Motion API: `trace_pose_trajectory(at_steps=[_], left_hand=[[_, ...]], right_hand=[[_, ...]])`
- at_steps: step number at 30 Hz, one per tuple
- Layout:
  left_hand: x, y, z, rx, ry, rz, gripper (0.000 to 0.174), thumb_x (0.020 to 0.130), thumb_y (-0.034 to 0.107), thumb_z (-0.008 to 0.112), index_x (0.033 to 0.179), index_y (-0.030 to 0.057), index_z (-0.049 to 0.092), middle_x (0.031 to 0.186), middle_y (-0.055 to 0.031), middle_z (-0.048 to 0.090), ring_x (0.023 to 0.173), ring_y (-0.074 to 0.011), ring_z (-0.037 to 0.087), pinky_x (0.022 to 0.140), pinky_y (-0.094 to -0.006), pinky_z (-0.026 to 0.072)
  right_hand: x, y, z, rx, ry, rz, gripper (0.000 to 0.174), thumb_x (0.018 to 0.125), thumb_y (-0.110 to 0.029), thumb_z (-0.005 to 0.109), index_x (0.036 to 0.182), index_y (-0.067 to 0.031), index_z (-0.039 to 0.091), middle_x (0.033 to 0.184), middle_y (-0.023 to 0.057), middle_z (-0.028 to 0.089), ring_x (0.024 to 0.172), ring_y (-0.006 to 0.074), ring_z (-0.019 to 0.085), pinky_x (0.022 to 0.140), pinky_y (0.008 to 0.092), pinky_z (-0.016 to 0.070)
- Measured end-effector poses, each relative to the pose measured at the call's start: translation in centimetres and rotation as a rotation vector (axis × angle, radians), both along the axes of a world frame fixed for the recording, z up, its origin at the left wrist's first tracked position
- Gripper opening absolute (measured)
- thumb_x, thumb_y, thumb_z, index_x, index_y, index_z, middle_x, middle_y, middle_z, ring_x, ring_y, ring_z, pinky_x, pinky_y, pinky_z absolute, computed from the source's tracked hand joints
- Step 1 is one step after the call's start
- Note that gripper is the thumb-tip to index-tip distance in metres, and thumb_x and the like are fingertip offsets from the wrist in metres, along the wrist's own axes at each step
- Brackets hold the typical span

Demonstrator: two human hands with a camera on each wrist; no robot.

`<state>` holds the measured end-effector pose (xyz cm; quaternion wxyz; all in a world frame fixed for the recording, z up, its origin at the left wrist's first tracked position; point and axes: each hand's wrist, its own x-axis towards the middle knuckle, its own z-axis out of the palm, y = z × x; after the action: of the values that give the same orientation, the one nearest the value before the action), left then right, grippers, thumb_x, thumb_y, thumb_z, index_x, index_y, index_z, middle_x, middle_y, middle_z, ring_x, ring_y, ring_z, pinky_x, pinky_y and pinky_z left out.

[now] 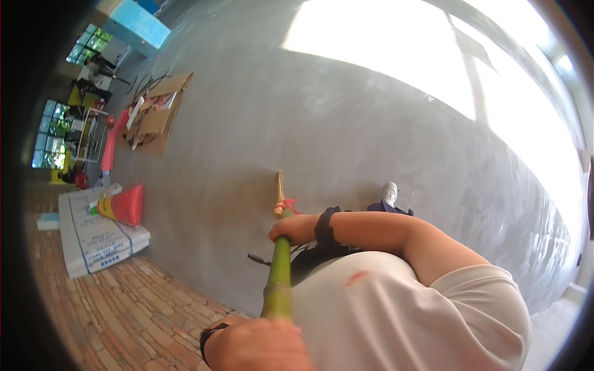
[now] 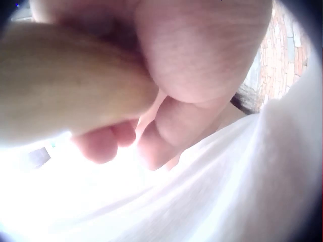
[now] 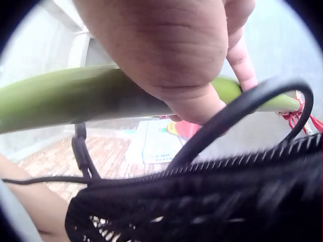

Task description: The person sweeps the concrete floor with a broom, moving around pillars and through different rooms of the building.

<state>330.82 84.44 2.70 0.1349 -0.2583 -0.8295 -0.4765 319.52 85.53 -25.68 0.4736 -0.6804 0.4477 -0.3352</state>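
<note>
A green bamboo pole point(image 1: 278, 275) runs from the body out toward the floor. At its far end a tan, straw-coloured piece point(image 1: 279, 180) is bound on with red string point(image 1: 286, 204). My right hand point(image 1: 296, 230) grips the pole partway along, and in the right wrist view its fingers wrap over the green stem point(image 3: 65, 96). Close to the body, my left hand point(image 1: 263, 347) holds the near end. The left wrist view shows that rounded end point(image 2: 70, 83) lying within the curled fingers point(image 2: 96, 145), washed out by glare.
Grey floor point(image 1: 216, 130) spreads ahead, with a shoe point(image 1: 389, 193) on it. At left are brick paving point(image 1: 117, 303), a stack of printed white boards point(image 1: 99, 241), a red bag point(image 1: 129, 205) and flattened cardboard point(image 1: 167, 114). People point(image 1: 93, 89) are farther off. A black cable point(image 3: 242, 111) loops near the right wrist.
</note>
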Motion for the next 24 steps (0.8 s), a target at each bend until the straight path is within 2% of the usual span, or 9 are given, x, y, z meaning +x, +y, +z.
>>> trace_pose_trajectory(at_steps=[2,5,8,9,12,13,16,18,24], left_hand=[[-3.0,0.3,-0.4,-0.083,-0.002,0.094,0.025,0.069,0.009,0.076,0.083,0.005,0.056,0.065,-0.0011,0.057,0.054,-0.012,0.058,0.06,-0.0274,0.0475],[-7.1,1.3,-1.4,-0.111,0.106,0.229,0.024,0.072,0.012,0.073,0.084,0.0053,0.054,0.065,-0.001,0.055,0.051,-0.0115,0.056,0.05,-0.0263,0.0458],[-12.1,2.1,-1.9,-0.114,0.181,0.443,0.022,0.077,0.016,0.069,0.082,0.0055,0.051,0.064,-0.0006,0.053,0.049,-0.0106,0.055,0.047,-0.0266,0.0449],[-13.8,2.1,-1.2,-0.169,0.128,0.466,0.021,0.082,0.02,0.063,0.085,0.0061,0.048,0.064,0.0007,0.05,0.048,-0.0091,0.05,0.048,-0.0261,0.043],[-18.9,2.0,-1.2,-0.082,0.233,0.575,0.02,0.086,0.021,0.059,0.088,0.0067,0.045,0.063,0.002,0.044,0.048,-0.0077,0.045,0.052,-0.0255,0.0411],[-20.8,2.1,-0.9,-0.088,0.212,0.559,0.017,0.089,0.022,0.053,0.09,0.0076,0.044,0.062,0.0029,0.039,0.048,-0.0072,0.041,0.054,-0.0262,0.039],[-26.1,2.0,-1.1,0.007,0.317,0.494,0.015,0.09,0.021,0.051,0.091,0.0075,0.044,0.063,0.0026,0.04,0.048,-0.0073,0.041,0.054,-0.0268,0.0386],[-29.4,1.5,-0.9,0.087,0.276,0.399,0.014,0.091,0.021,0.05,0.092,0.0076,0.045,0.063,0.0032,0.039,0.049,-0.0066,0.041,0.058,-0.0273,0.0379],[-37.6,1.1,-0.9,0.247,0.239,0.165,0.013,0.091,0.019,0.05,0.093,0.0075,0.046,0.063,0.0042,0.04,0.052,-0.0045,0.041,0.063,-0.0271,0.037]], right_hand=[[-2.8,0.1,-1.3,0.002,-0.029,-0.037,0.023,0.071,-0.001,0.059,0.093,-0.0096,0.06,0.087,0.0115,0.061,0.087,0.0297,0.059,0.076,0.0382,0.0449],[-6.0,0.5,-1.7,0.006,-0.034,-0.057,0.026,0.07,0.0,0.058,0.094,-0.0098,0.06,0.087,0.0111,0.061,0.087,0.0296,0.059,0.076,0.0381,0.045],[-12.2,0.5,-1.4,0.013,-0.026,-0.074,0.029,0.069,0.002,0.056,0.095,-0.0099,0.06,0.087,0.0112,0.062,0.086,0.0299,0.059,0.075,0.0378,0.0453],[-14.4,0.8,-0.9,0.017,-0.037,-0.093,0.03,0.068,0.002,0.056,0.095,-0.0098,0.061,0.087,0.0114,0.062,0.086,0.0301,0.059,0.075,0.0376,0.0454],[-21.3,1.5,-0.5,-0.007,-0.05,-0.165,0.032,0.067,0.002,0.055,0.096,-0.0092,0.061,0.086,0.0122,0.062,0.086,0.0306,0.059,0.075,0.0373,0.0456],[-23.8,2.0,-0.5,-0.02,-0.041,-0.194,0.033,0.067,0.002,0.055,0.096,-0.0089,0.062,0.086,0.0124,0.062,0.086,0.0307,0.059,0.075,0.0373,0.0456],[-30.5,5.1,1.1,0.017,-0.03,-0.345,0.034,0.066,0.003,0.054,0.097,-0.0077,0.062,0.086,0.013,0.063,0.086,0.0308,0.059,0.076,0.0373,0.0458],[-33.9,7.3,1.2,0.025,-0.036,-0.497,0.033,0.067,0.003,0.054,0.097,-0.0068,0.062,0.087,0.013,0.063,0.086,0.0311,0.059,0.075,0.0375,0.0458],[-39.8,12.2,1.1,0.04,-0.027,-0.781,0.031,0.068,0.004,0.053,0.096,-0.0049,0.061,0.087,0.0139,0.062,0.086,0.0314,0.059,0.076,0.0375,0.0459]])
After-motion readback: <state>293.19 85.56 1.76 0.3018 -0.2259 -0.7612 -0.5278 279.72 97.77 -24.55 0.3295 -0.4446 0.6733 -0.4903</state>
